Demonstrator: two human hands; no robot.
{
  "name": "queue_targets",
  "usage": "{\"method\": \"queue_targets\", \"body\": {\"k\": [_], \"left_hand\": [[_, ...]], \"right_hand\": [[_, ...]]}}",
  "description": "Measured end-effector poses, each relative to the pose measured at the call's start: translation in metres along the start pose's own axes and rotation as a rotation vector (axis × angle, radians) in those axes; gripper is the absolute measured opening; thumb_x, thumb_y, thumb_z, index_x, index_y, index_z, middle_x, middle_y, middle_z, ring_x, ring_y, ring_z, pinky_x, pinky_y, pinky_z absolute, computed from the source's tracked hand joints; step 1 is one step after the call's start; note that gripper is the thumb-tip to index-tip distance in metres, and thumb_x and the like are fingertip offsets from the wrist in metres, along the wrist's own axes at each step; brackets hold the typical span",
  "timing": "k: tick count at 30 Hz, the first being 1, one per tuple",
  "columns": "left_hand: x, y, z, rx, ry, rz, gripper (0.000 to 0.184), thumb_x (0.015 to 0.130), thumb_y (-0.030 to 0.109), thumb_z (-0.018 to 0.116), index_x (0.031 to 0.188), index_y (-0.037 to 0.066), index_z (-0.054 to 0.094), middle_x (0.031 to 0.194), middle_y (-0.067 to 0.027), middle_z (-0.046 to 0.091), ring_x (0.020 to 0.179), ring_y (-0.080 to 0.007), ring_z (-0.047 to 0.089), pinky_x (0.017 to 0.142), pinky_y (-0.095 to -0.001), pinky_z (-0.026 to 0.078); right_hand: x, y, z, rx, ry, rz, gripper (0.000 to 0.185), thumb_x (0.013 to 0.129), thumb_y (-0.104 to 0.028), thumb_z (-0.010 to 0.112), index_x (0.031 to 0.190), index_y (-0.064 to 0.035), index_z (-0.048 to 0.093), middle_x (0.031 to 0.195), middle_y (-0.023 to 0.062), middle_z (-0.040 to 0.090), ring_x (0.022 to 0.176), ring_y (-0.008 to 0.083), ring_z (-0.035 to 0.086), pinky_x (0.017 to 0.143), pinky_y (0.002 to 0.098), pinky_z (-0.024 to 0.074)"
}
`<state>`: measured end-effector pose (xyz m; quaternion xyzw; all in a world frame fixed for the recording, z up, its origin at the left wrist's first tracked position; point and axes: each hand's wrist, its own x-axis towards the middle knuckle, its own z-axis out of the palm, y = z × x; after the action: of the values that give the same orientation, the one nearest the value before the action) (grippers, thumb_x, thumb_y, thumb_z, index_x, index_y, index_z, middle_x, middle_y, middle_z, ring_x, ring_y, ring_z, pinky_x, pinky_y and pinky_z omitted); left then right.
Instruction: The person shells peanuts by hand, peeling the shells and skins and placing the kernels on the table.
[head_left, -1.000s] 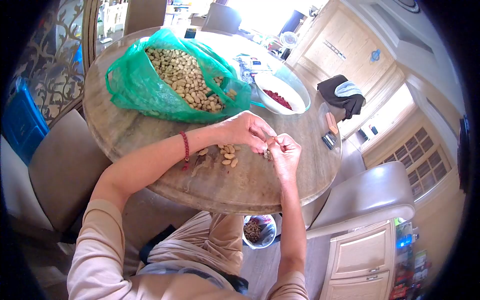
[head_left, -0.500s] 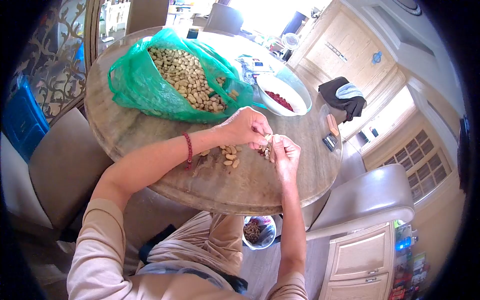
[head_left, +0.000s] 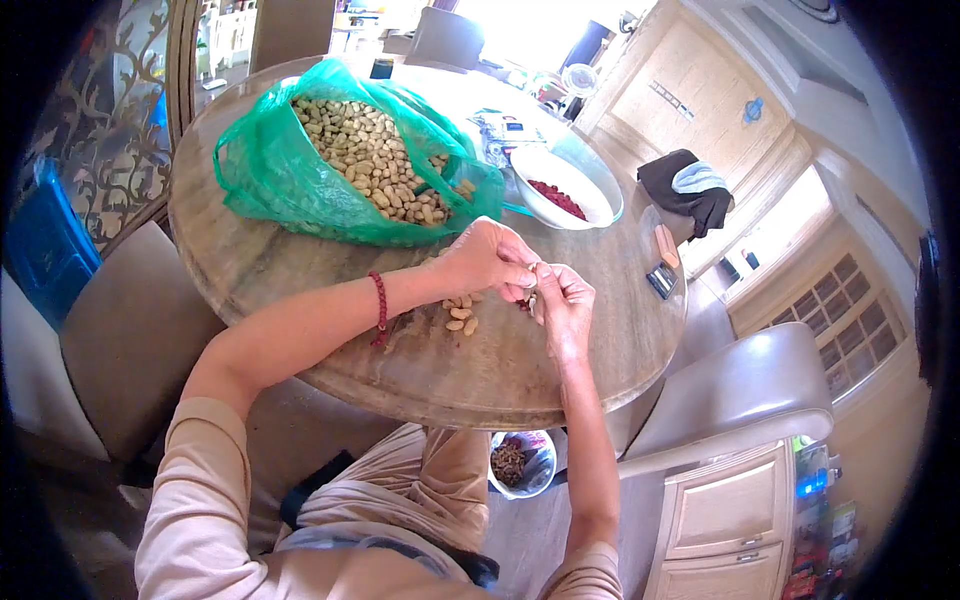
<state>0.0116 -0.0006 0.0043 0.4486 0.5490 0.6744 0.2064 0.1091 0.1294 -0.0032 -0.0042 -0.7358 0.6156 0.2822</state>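
My left hand (head_left: 487, 262), its forearm wearing a red bead bracelet (head_left: 379, 308), meets my right hand (head_left: 564, 308) above the round table. Fingers of both hands are pinched together around a small pale peanut (head_left: 530, 281). Under them lie a few red kernels and shell bits, partly hidden. Several unshelled peanuts (head_left: 461, 318) rest on the tabletop below my left wrist. Beyond my hands a green plastic bag (head_left: 270, 190) stands open, full of peanuts. To its right is a white bowl (head_left: 588, 200) with red kernels inside.
The round stone-look table (head_left: 420, 385) fills the middle. Below its edge stands a bin (head_left: 540, 465) holding shells. Grey chairs (head_left: 735, 385) are at both sides. A dark case and an orange-pink object (head_left: 665, 246) lie near the right rim. Dark cloth (head_left: 690, 200) hangs behind.
The fingers of both hands have shifted around the peanut, and my right hand has moved slightly left. The bag and bowl look the same.
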Motion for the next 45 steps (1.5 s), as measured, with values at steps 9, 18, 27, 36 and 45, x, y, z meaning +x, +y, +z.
{"method": "queue_targets", "body": {"k": [9, 18, 27, 36, 45], "left_hand": [[0.001, -0.008, 0.003, -0.186, 0.095, -0.154, 0.022, 0.077, 0.006, 0.065, 0.095, -0.004, 0.061, 0.079, -0.0115, 0.064, 0.064, -0.0142, 0.063, 0.058, -0.025, 0.055], [0.001, -0.007, 0.004, -0.059, 0.12, 0.003, 0.02, 0.079, 0.01, 0.064, 0.095, -0.002, 0.061, 0.08, -0.0095, 0.065, 0.064, -0.0121, 0.063, 0.057, -0.0242, 0.053], [-0.002, -0.005, 0.017, 0.879, 0.116, 0.617, 0.014, 0.074, 0.005, 0.055, 0.085, 0.006, 0.064, 0.078, -0.0107, 0.064, 0.075, -0.0288, 0.06, 0.068, -0.0364, 0.048], [0.003, -0.006, 0.008, 0.785, 0.313, 0.466, 0.013, 0.074, 0.006, 0.058, 0.085, 0.001, 0.064, 0.07, -0.0133, 0.063, 0.056, -0.0239, 0.061, 0.054, -0.029, 0.048], [0.003, -0.002, 0.011, 0.549, 0.312, 0.338, 0.015, 0.072, 0.005, 0.062, 0.085, -0.001, 0.064, 0.071, -0.0105, 0.065, 0.059, -0.0116, 0.061, 0.056, -0.0236, 0.048]], "right_hand": [[0.002, 0.01, 0.003, 0.022, -0.005, 0.085, 0.025, 0.092, -0.023, 0.046, 0.074, -0.0073, 0.049, 0.053, -0.0039, 0.043, 0.041, 0.0019, 0.035, 0.036, 0.019, 0.0268], [0.003, 0.006, 0.0, 0.303, 0.026, 0.309, 0.021, 0.093, -0.023, 0.043, 0.078, -0.0084, 0.047, 0.057, -0.0053, 0.035, 0.042, 0.0029, 0.028, 0.036, 0.0192, 0.02], [0.008, 0.028, -0.006, 0.691, -0.14, 0.663, 0.024, 0.093, -0.027, 0.038, 0.083, -0.008, 0.048, 0.065, 0.0001, 0.046, 0.047, 0.0064, 0.033, 0.039, 0.0197, 0.0237], [0.001, 0.015, -0.002, 0.865, -0.123, 0.62, 0.027, 0.092, -0.03, 0.043, 0.09, -0.005, 0.055, 0.077, 0.0052, 0.056, 0.058, 0.0107, 0.042, 0.049, 0.0216, 0.0342], [-0.002, 0.018, -0.006, 0.795, -0.233, 0.636, 0.031, 0.09, -0.036, 0.047, 0.089, -0.0051, 0.053, 0.068, -0.0034, 0.043, 0.055, 0.0051, 0.036, 0.046, 0.018, 0.0289]]}}
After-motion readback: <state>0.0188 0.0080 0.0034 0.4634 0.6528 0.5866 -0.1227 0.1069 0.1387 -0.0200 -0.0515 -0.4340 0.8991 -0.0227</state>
